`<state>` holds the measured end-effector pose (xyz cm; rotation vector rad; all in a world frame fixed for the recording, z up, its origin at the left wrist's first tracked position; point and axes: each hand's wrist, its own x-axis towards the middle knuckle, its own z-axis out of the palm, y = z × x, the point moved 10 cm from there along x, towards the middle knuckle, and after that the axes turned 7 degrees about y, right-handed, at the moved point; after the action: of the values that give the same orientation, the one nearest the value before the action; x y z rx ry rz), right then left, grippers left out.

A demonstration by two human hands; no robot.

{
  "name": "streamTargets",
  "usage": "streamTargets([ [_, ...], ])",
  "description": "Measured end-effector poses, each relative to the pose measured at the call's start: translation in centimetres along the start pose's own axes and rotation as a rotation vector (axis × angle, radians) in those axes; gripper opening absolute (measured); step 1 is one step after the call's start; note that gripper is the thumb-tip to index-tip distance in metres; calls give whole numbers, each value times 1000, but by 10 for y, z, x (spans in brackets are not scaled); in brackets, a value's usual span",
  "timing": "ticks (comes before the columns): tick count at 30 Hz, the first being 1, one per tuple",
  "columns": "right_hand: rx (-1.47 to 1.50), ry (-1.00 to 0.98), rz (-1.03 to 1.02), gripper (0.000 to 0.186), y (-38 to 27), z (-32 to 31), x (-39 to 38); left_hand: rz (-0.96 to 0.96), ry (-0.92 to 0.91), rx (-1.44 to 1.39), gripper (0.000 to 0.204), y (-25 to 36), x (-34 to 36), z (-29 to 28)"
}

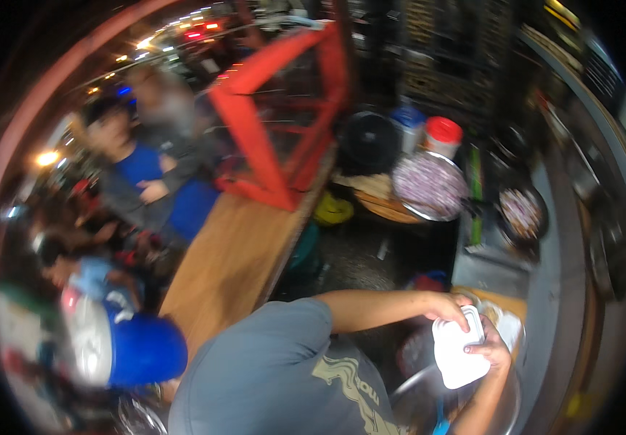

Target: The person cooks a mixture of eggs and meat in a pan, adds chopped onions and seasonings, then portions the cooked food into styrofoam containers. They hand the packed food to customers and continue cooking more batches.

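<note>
My left hand (449, 306) is closed on the upper edge of a white food container (454, 359), and my right hand (491, 352) grips its right side, thumb across it. Behind the container lie other pale items (510, 330) on a yellowish board, too indistinct to name. Below my hands is a large metal bowl (505, 402) with a blue-handled utensil (441, 420) in it, partly hidden by my arm and body.
Ahead are a bowl of chopped onion (425, 181), a pan of food (522, 214), a black pot (367, 141) and a red-lidded tub (443, 132). Left are a wooden counter (222, 257), red display case (248, 123), blue cooler (142, 351) and several people beyond (139, 174).
</note>
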<state>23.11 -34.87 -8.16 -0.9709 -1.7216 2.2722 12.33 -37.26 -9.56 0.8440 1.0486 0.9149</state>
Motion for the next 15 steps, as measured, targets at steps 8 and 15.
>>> streamTargets([
  [8, -167, 378, 12, 80, 14, -113, 105, 169, 444, -427, 70, -18, -136, -154],
  [15, -862, 703, 84, 66, 31, -201, 93, 148, 501, -309, 93, -55, -265, -194],
])
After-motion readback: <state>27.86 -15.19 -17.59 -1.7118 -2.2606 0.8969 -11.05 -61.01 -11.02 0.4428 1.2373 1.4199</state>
